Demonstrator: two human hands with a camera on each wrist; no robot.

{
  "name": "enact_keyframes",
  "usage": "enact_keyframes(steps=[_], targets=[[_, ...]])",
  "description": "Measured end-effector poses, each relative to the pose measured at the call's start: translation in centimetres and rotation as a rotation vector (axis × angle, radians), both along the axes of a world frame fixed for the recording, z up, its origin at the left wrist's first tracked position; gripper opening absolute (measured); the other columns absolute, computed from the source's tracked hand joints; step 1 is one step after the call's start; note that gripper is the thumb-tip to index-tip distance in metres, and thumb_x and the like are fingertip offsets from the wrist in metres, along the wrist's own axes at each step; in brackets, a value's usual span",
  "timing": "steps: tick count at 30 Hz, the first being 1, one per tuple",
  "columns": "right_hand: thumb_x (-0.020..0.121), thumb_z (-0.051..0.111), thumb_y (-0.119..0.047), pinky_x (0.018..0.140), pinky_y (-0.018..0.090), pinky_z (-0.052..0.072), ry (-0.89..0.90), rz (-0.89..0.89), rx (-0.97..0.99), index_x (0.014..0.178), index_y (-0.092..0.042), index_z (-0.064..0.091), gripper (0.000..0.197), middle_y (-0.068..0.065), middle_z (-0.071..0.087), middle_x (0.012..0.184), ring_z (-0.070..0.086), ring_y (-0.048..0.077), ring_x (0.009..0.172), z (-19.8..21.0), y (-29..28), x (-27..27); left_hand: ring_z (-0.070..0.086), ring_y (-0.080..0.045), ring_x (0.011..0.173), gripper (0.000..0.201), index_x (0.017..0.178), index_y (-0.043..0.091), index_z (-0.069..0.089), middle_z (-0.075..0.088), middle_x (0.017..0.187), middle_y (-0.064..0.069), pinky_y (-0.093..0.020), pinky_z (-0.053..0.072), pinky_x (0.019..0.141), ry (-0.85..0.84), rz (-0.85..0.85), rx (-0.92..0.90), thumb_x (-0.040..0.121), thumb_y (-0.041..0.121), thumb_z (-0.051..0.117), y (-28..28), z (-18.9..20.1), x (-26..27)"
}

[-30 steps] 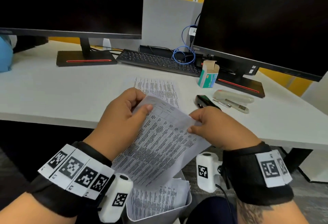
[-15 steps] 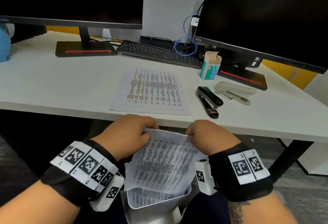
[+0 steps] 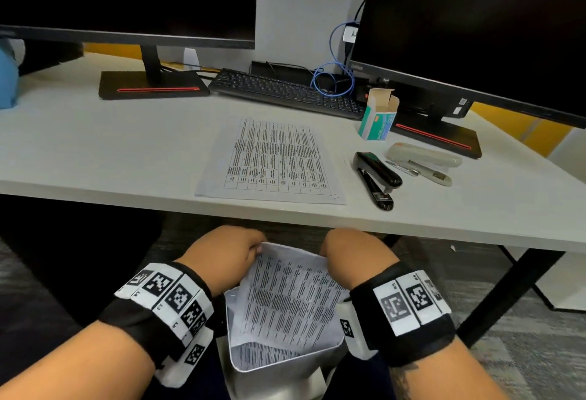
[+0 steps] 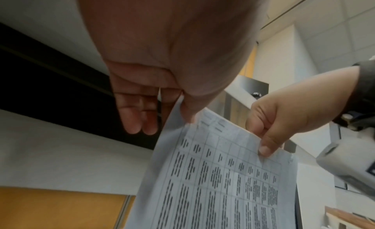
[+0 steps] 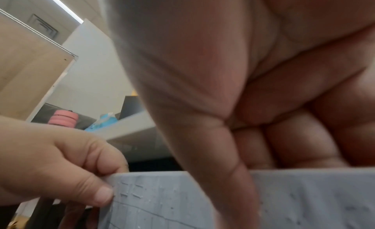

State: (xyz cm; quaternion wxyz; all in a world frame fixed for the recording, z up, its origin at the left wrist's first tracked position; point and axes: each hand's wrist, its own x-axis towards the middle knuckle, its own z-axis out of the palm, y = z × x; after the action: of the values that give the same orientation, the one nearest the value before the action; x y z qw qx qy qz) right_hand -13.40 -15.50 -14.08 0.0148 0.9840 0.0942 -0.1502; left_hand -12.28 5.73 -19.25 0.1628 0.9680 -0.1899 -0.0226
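Note:
A printed sheet of paper [image 3: 287, 298] hangs below the desk's front edge, its lower end inside a small white bin [image 3: 304, 364] between my knees. My left hand [image 3: 226, 255] pinches the sheet's top left corner with thumb and fingers. My right hand [image 3: 344, 252] pinches the top right corner. In the left wrist view the sheet [image 4: 219, 181] shows a printed table, with the right hand [image 4: 284, 120] gripping its far edge. The right wrist view shows the paper edge [image 5: 162, 200] and my left hand's thumb [image 5: 101, 195] on it. More printed paper lies in the bin.
Another printed sheet [image 3: 269, 162] lies flat on the grey desk [image 3: 95, 152]. To its right are a black stapler [image 3: 375, 177], a beige stapler [image 3: 425, 155], a pen and a small open staples box [image 3: 379, 116]. Two monitors and a keyboard [image 3: 285, 92] stand behind.
Both hands lowered the sheet from above the desk edge down toward me, and its lower end went into the bin. The sheet on the desk came fully into view.

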Motion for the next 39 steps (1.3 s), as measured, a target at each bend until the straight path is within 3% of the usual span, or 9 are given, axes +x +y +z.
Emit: enact_keyframes(steps=[9,17,20,23,28,31,33,36,39], targets=[[0.089,0.053,-0.005,0.089,0.041,0.053,0.067,0.059,0.06,0.102,-0.01,0.072,0.022,0.011,0.068,0.107,0.064,0.03,0.096,-6.3,1.8,1.9,0.063,-0.015,0.089,0.025,0.101,0.021,0.068,0.064,0.092,0.006,-0.021,0.046,0.079,0.252,0.061,0.049,0.089,0.008,0.051,1.0,-4.2,0.5],[0.092,0.056,-0.007,0.095,0.034,0.049,0.192,0.096,0.078,0.114,-0.01,0.069,0.025,0.013,0.065,0.119,0.062,0.031,0.106,-9.4,2.0,1.6,0.056,-0.02,0.121,0.034,0.129,0.018,0.061,0.059,0.133,0.002,-0.023,0.04,0.1,0.46,-0.085,0.294,0.095,0.014,0.056,-0.1,-5.0,0.5],[0.089,0.065,-0.01,0.092,0.028,0.045,0.243,0.088,0.165,0.115,-0.02,0.068,0.028,0.003,0.064,0.12,0.061,0.022,0.106,-8.7,1.8,1.7,0.061,-0.016,0.11,0.031,0.121,0.024,0.065,0.066,0.122,0.002,-0.024,0.046,0.094,0.414,-0.062,0.241,0.091,0.021,0.062,0.1,-5.1,0.3],[0.084,0.07,-0.014,0.082,0.024,0.046,0.214,0.097,0.329,0.11,-0.025,0.069,0.028,-0.005,0.066,0.1,0.06,0.012,0.089,-6.0,1.9,1.7,0.064,-0.009,0.097,0.023,0.114,0.03,0.067,0.07,0.108,0.009,-0.026,0.05,0.088,0.323,-0.054,0.073,0.092,0.029,0.061,0.3,-3.9,0.0],[0.08,0.076,-0.016,0.073,0.019,0.047,0.198,0.149,0.705,0.097,-0.028,0.071,0.021,-0.008,0.068,0.075,0.055,-0.002,0.062,1.2,1.5,0.3,0.059,-0.014,0.076,0.008,0.082,0.026,0.061,0.068,0.082,0.004,-0.027,0.04,0.066,-0.05,-0.127,-0.109,0.09,0.029,0.059,-0.8,1.2,-1.1],[0.082,0.072,-0.014,0.067,0.014,0.042,-0.194,0.101,0.859,0.089,-0.031,0.071,0.018,-0.013,0.063,0.072,0.053,-0.005,0.063,4.3,0.6,0.1,0.059,-0.014,0.077,0.014,0.094,0.028,0.065,0.067,0.083,0.008,-0.029,0.042,0.065,-0.277,-0.13,-0.184,0.092,0.034,0.053,-1.5,4.8,-1.9],[0.082,0.07,-0.017,0.081,0.013,0.041,-0.412,0.106,0.739,0.105,-0.03,0.07,0.026,-0.014,0.064,0.097,0.055,-0.002,0.09,4.9,0.1,0.6,0.059,-0.014,0.074,0.019,0.095,0.027,0.067,0.066,0.079,0.009,-0.027,0.041,0.064,-0.467,-0.08,-0.26,0.089,0.035,0.051,-1.6,6.3,-2.1],[0.08,0.073,-0.028,0.11,0.029,0.034,-0.353,0.135,0.465,0.137,-0.031,0.053,0.06,-0.008,0.053,0.137,0.044,0.012,0.128,3.8,-0.1,1.3,0.057,-0.02,0.086,0.022,0.099,0.022,0.067,0.065,0.088,0.004,-0.029,0.039,0.074,-0.675,0.009,-0.257,0.085,0.033,0.054,-1.8,7.2,-1.6],[0.077,0.077,-0.027,0.105,0.032,0.038,-0.354,0.121,0.444,0.13,-0.029,0.058,0.056,-0.007,0.056,0.129,0.047,0.015,0.122,3.1,-0.1,1.2,0.041,-0.027,0.13,0.057,0.135,0.027,0.047,0.05,0.135,-0.002,-0.044,0.031,0.108,-0.431,0.107,-0.077,0.083,0.044,0.059,-1.4,7.1,-1.0]])
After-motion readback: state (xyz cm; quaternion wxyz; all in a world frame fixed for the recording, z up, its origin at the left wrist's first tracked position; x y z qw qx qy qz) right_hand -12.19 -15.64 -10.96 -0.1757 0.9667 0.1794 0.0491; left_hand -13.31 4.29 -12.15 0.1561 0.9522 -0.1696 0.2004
